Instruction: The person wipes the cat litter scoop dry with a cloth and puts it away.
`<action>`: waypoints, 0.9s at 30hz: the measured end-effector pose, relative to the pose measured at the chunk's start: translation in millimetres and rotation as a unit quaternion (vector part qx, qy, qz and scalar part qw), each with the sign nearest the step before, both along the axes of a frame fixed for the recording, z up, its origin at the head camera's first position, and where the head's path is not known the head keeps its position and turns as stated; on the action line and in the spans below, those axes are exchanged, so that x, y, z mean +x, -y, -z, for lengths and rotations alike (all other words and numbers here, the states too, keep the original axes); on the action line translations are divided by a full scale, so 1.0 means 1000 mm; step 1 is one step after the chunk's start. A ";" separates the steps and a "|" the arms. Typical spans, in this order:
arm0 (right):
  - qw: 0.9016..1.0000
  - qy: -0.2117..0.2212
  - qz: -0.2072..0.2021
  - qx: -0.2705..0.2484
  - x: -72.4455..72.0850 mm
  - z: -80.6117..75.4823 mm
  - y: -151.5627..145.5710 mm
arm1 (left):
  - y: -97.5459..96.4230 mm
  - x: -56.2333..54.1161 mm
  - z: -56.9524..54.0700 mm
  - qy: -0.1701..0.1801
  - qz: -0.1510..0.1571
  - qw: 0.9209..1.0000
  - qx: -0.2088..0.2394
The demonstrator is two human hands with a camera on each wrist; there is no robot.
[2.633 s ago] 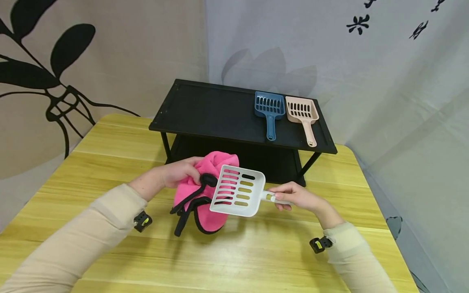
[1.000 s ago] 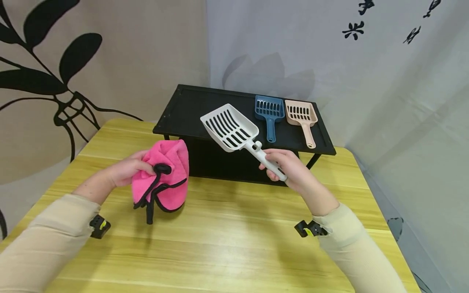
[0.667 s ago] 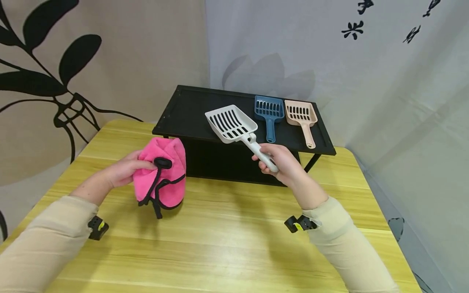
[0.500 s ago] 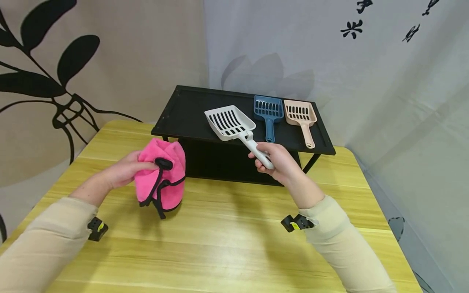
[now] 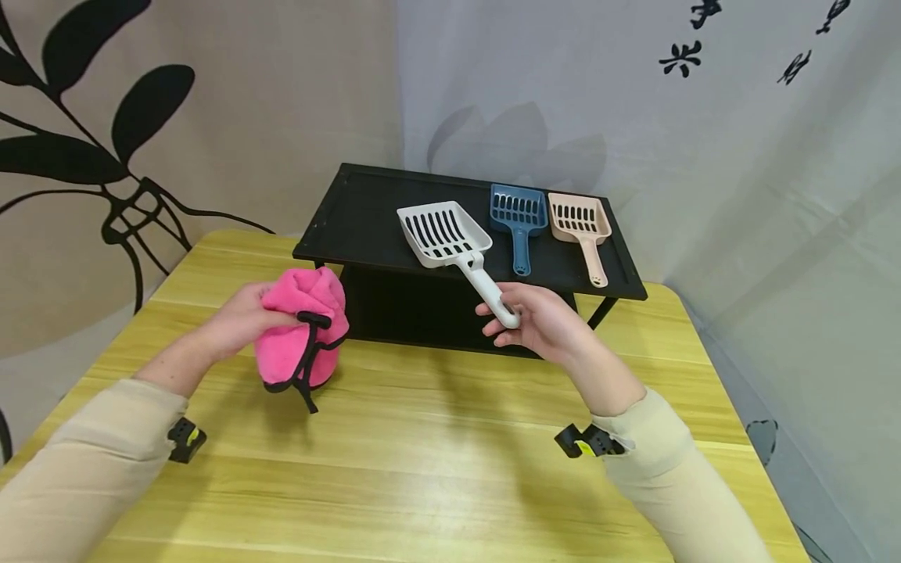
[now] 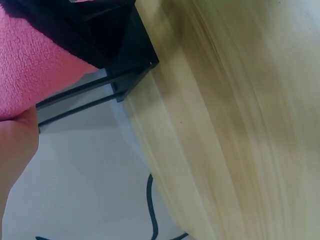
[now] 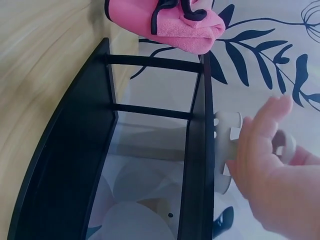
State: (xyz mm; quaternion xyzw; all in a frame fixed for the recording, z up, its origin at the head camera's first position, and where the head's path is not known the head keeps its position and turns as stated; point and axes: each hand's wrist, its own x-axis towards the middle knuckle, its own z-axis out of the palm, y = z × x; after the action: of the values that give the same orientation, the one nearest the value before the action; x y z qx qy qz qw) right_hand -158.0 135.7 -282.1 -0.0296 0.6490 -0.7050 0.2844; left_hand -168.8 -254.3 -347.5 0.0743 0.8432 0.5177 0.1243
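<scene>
My left hand grips a bunched pink cloth with black edging, held over the table in front of the rack's left end. The cloth also fills the top left corner of the left wrist view. A white slotted litter scoop lies on the black rack's top, its handle sticking out past the front edge. Around the handle's end is my right hand, its fingers loosened and spread. In the right wrist view, those fingers look nearly straight beside the handle.
A blue litter scoop and a beige one lie at the right of the black rack. The rack stands at the back of the wooden table, before a printed curtain.
The white scoop went from in front of the cloth up onto the rack. The cloth moved left, still in my left hand. My right hand's fingers have loosened from the handle.
</scene>
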 end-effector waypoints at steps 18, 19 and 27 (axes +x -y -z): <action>0.999 0.031 0.025 -0.022 0.001 0.003 0.008 | 0.010 -0.003 0.002 -0.003 -0.008 1.000 -0.012; 0.999 0.033 0.029 -0.026 -0.001 0.003 0.011 | 0.009 -0.003 0.002 -0.004 -0.006 1.000 -0.012; 0.997 0.047 0.043 -0.041 -0.013 0.008 0.030 | 0.008 -0.001 0.003 -0.001 -0.015 0.999 -0.040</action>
State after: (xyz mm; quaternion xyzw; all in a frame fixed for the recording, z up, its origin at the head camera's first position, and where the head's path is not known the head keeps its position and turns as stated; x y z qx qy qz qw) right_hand -171.3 105.9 -290.1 0.0196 0.6063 -0.7430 0.2829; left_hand -169.6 -262.5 -350.6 0.0572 0.8643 0.4855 0.1182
